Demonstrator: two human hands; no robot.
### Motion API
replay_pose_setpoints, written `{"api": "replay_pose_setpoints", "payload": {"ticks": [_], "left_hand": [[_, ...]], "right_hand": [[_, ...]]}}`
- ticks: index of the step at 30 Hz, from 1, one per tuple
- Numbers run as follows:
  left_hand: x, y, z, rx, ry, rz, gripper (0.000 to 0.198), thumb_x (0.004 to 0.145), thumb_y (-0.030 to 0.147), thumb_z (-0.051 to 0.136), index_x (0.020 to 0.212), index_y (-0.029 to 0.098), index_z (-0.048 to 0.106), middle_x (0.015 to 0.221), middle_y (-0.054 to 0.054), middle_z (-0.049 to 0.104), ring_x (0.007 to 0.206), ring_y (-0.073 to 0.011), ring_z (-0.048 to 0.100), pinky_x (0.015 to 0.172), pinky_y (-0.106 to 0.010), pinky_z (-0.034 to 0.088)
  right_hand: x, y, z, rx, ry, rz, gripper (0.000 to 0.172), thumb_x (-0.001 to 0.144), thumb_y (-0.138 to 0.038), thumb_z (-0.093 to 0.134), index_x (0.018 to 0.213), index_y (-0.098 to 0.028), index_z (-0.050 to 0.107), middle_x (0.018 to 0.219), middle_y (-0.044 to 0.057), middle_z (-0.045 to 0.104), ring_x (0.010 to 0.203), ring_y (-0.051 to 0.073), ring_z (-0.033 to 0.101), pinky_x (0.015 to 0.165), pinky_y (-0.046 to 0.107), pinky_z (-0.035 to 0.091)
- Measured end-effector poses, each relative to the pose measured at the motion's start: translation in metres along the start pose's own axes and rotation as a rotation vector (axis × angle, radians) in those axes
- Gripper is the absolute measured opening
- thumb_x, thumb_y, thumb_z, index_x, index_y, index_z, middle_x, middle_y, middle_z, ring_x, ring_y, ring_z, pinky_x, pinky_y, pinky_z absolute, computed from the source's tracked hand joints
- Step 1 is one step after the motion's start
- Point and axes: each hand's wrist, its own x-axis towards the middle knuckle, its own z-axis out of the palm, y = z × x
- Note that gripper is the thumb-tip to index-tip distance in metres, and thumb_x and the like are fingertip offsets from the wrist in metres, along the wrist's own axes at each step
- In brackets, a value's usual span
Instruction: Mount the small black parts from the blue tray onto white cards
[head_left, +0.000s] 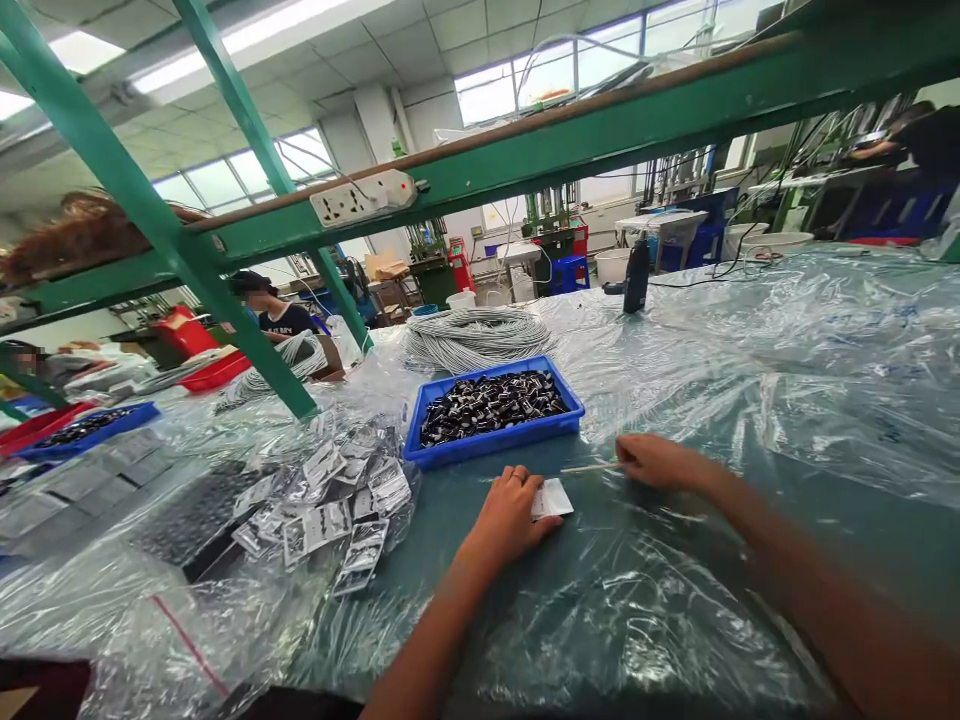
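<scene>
My left hand (511,512) lies on the table over a small white packet (556,498), thumb along its near edge and fingers over its left part, holding it down. To the right, my right hand (656,460) is closed around the end of a thin pale stick (592,467). The stick points left toward the packet; its tip is just beyond the packet's far edge. Behind my hands stands a blue tray (491,443) filled with small black-and-silver parts (495,405).
Left of my hands lies a pile of printed small packets (326,525) on clear plastic sheeting (637,640). A coil of grey cable (480,335) sits behind the tray. A black heat gun (636,278) stands farther back. A green frame (247,335) with a power strip (364,198) crosses above.
</scene>
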Motion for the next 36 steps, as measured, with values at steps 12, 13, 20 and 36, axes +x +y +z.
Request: {"api": "replay_pose_setpoints", "payload": {"ticks": [12,13,20,36], "left_hand": [[0.028,0.043,0.041,-0.227,0.080,0.040,0.053,0.074,0.052,0.073,0.109,0.014,0.060,0.107,-0.010,0.057,0.103,-0.0277,0.055,0.092,-0.043,0.046],[0.027,0.042,0.041,-0.234,0.077,0.034,0.052,0.074,0.051,0.074,0.107,0.014,0.060,0.106,-0.010,0.057,0.102,-0.0276,0.055,0.091,-0.043,0.046],[0.029,0.040,0.044,-0.247,0.125,0.059,0.045,0.074,0.048,0.074,0.102,0.016,0.060,0.103,-0.009,0.057,0.099,-0.0269,0.055,0.088,-0.043,0.047],[0.015,0.025,0.028,-0.268,0.034,0.088,0.047,0.076,0.047,0.071,0.110,0.016,0.060,0.110,-0.011,0.055,0.106,-0.0282,0.052,0.092,-0.043,0.044]], "right_hand": [[0.024,-0.054,0.037,1.670,0.358,0.131,0.051,0.083,-0.046,0.053,0.050,-0.024,0.021,0.040,-0.010,0.015,0.039,0.007,0.008,0.040,0.026,0.012],[0.026,-0.055,0.042,1.672,0.366,0.144,0.050,0.082,-0.045,0.054,0.050,-0.024,0.022,0.040,-0.010,0.016,0.039,0.007,0.008,0.040,0.026,0.011],[0.026,-0.064,0.056,1.577,0.465,0.152,0.049,0.078,-0.047,0.055,0.048,-0.024,0.024,0.037,-0.010,0.018,0.035,0.006,0.012,0.038,0.025,0.012],[0.017,-0.079,0.052,1.640,0.398,0.049,0.053,0.081,-0.048,0.057,0.049,-0.023,0.023,0.041,-0.010,0.015,0.040,0.007,0.012,0.042,0.027,0.014]]}}
